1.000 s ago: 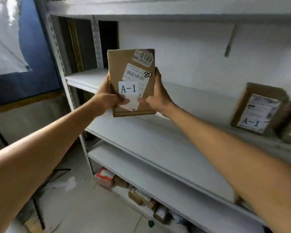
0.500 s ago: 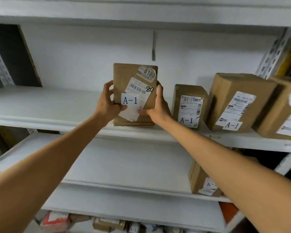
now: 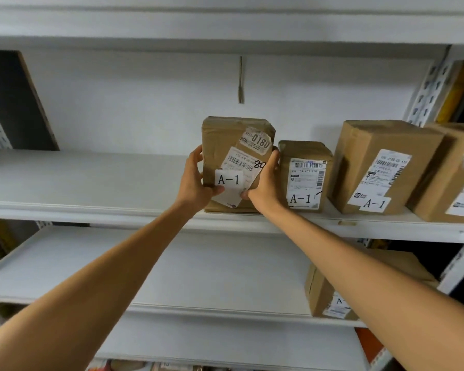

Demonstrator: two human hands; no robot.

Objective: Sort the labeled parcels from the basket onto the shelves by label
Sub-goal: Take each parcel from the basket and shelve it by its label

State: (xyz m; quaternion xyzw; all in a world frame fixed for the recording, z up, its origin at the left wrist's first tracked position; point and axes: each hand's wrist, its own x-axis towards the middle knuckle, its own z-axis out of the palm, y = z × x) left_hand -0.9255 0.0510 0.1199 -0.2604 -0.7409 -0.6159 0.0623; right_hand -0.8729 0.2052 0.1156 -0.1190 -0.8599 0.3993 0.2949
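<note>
A brown parcel (image 3: 233,145) marked with a white A-1 label (image 3: 228,179) is held upright at the front edge of the upper shelf (image 3: 91,183), right of that shelf's middle. Its lower edge is level with the shelf board, though whether it is fully set down cannot be told. It is gripped from both sides. The left hand (image 3: 196,183) is wrapped round the left side, with the thumb laid on the front beside the label. The right hand (image 3: 265,183) is curled round the right side, its thumb pressed on the lower front and its fingers tucked into the narrow gap next to a smaller A-1 parcel (image 3: 304,175). Further toward the right end of the same shelf a larger A-1 parcel (image 3: 381,167) is seen tilted, and another box (image 3: 456,183) is cut off by the picture's edge. On the lower shelf (image 3: 198,269), near its right end, one more box (image 3: 324,295) is partly hidden behind the right forearm.
</note>
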